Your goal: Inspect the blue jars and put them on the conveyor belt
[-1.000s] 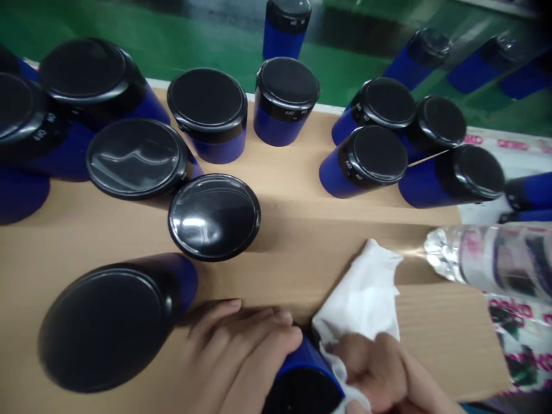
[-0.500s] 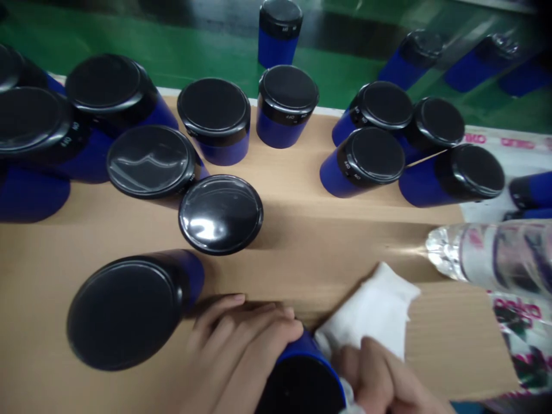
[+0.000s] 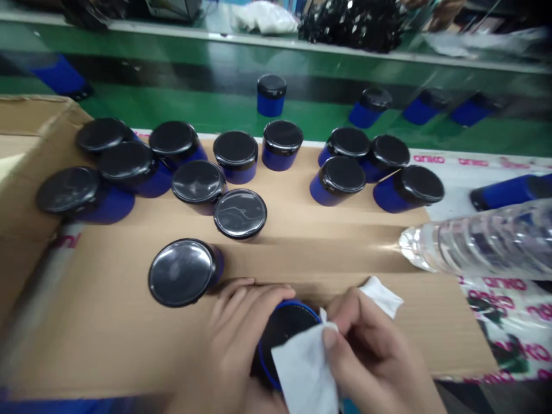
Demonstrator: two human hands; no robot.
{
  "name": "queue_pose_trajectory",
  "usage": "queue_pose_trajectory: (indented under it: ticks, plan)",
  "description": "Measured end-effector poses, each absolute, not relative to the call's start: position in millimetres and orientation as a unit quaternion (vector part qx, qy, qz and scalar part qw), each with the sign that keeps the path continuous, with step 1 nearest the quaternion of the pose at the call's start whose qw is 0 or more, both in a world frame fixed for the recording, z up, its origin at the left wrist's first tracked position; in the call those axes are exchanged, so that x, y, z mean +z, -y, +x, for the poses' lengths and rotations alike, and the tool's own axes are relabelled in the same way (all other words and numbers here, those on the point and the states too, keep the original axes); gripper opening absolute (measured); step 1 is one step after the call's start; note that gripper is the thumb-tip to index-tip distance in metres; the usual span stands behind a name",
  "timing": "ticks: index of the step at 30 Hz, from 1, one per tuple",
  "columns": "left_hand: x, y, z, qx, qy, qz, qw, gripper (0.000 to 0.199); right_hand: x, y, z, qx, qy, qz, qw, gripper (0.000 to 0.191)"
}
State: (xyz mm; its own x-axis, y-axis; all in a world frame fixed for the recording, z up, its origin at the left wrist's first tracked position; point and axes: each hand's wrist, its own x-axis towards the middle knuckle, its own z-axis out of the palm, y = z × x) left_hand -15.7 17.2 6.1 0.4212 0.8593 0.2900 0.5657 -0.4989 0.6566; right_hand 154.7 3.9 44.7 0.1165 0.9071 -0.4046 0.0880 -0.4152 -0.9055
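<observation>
Jar [image 3: 282, 336]: blue with a black top, low in the middle of the view, on the brown card [image 3: 328, 253], between your two hands.
Left hand [image 3: 235, 333]: your fingers curl tight around the jar's left side and hold it.
Right hand [image 3: 371, 351]: your thumb and fingers pinch shut on the cloth.
Cloth [image 3: 304, 368]: white, lying over the right part of the jar's black top.
Other jars [image 3: 239, 213]: many stand on the card past your hands, one [image 3: 183, 271] just beside your left fingers.
Bottle [image 3: 478, 244]: clear, lying on its side at the right.
</observation>
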Motion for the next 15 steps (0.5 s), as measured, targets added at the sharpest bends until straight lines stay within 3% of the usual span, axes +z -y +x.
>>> queue_pose_trajectory:
  ticks: [3, 5, 8, 11, 15]
  plan:
    - [5, -20, -12, 0.340, -0.437, 0.801, 0.226, 0.074, 40, -28, 155, 0.522, 0.455, -0.625, 0.361, 0.024]
    - [7, -22, -7, 0.372, -0.449, 0.786, 0.206, 0.065, 35, -42, 155, 0.515, 0.487, -0.598, 0.374, 0.025]
    - [8, -24, -3, 0.397, -0.458, 0.774, 0.182, 0.056, 31, -56, 159, 0.478, 0.499, -0.586, 0.423, 0.030]
    - [2, -23, -6, 0.405, -0.450, 0.775, 0.183, 0.061, 31, -61, 169, 0.405, 0.484, -0.606, 0.485, 0.034]
    - [-8, -20, -13, 0.439, -0.443, 0.762, 0.177, 0.066, 32, -62, 184, 0.354, 0.540, -0.625, 0.438, 0.041]
